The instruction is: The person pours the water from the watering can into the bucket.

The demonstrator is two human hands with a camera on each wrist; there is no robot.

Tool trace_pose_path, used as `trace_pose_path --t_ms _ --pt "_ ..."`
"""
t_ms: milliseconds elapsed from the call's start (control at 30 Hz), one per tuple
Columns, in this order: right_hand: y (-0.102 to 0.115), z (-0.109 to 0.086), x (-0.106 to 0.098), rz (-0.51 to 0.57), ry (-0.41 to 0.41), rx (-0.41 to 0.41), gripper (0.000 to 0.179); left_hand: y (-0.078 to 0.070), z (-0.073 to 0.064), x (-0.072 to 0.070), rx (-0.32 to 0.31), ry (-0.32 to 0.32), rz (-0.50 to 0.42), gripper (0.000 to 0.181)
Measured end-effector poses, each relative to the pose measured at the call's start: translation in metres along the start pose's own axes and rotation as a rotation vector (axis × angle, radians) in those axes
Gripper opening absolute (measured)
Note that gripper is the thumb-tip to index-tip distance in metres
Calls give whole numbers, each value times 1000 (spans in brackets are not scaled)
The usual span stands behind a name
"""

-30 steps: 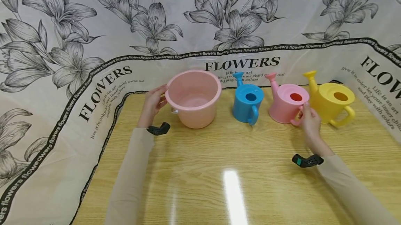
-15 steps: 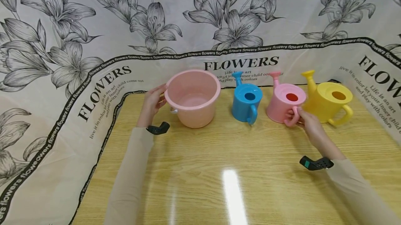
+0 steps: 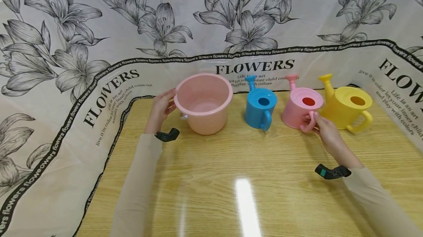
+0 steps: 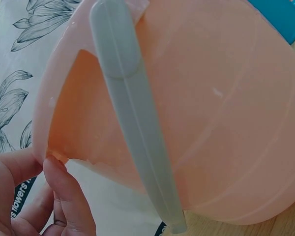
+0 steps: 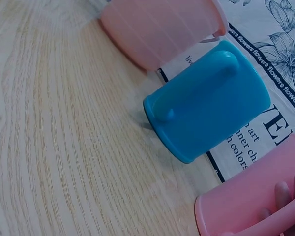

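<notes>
A pink bucket [image 3: 207,123] stands upright on the table at centre left. My left hand [image 3: 160,108] pinches its rim from the left side, thumb and fingers meeting at the edge [image 4: 45,142] in the left wrist view. The bucket's pale handle [image 4: 137,118] hangs down its side. My right hand [image 3: 329,136] grips the handle of a pink watering can [image 3: 294,112], its fingers [image 5: 283,194] passing between handle and body. The can stands upright, spout to the back. Left of it is a blue watering can [image 3: 255,114]; to its right, a yellow watering can [image 3: 342,114].
Bucket and cans form a row along the back of the wooden table [image 3: 211,178]. Behind them hangs a white flower-printed cloth [image 3: 185,17], which also covers both sides. A bright light reflection lies on the tabletop near the front.
The pink watering can has turned slightly, its spout swinging to the right. My right hand has shifted its hold around the handle. The left hand and bucket stay still.
</notes>
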State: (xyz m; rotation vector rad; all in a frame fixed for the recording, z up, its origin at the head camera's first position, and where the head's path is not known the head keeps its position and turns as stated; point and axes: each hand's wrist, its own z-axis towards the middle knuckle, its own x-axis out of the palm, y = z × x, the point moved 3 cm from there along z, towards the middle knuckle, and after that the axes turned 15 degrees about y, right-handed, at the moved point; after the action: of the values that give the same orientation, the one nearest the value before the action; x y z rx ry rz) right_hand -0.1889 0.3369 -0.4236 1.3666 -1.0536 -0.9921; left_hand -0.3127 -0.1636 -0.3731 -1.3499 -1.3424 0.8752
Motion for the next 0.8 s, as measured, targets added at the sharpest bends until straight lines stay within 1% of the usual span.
trace_pose_path --t_ms 100,200,233,333,433,500,533,567,633,700,800 --pt "0 0 -2 -4 -4 -6 32 0 0 0 -1 0 1 42" --pt "0 -1 -3 -75 -41 19 32 0 -1 0 -2 -2 3 42" --pt "0 -1 -3 -119 -65 34 32 0 -1 0 -2 0 0 42" --pt "0 -3 -2 -272 -191 82 29 0 -1 0 -5 1 2 43" --pt "0 -5 1 -364 -368 92 21 0 -1 0 -13 -2 4 42" --pt "1 -6 3 -357 -499 35 15 0 -1 0 -20 -4 7 42" --pt "3 -7 5 -340 -557 -10 13 0 -1 0 -21 -4 4 42" --pt "4 -7 6 -328 -617 -69 12 0 0 0 -22 -6 4 42" --pt "8 -9 9 -306 -704 -191 15 0 0 -1 -22 -6 3 42" --pt "14 -10 13 -311 -747 -294 19 0 1 -1 -20 -9 3 42" --pt "21 -12 18 -322 -765 -379 26 1 3 -1 -17 -14 -1 42"
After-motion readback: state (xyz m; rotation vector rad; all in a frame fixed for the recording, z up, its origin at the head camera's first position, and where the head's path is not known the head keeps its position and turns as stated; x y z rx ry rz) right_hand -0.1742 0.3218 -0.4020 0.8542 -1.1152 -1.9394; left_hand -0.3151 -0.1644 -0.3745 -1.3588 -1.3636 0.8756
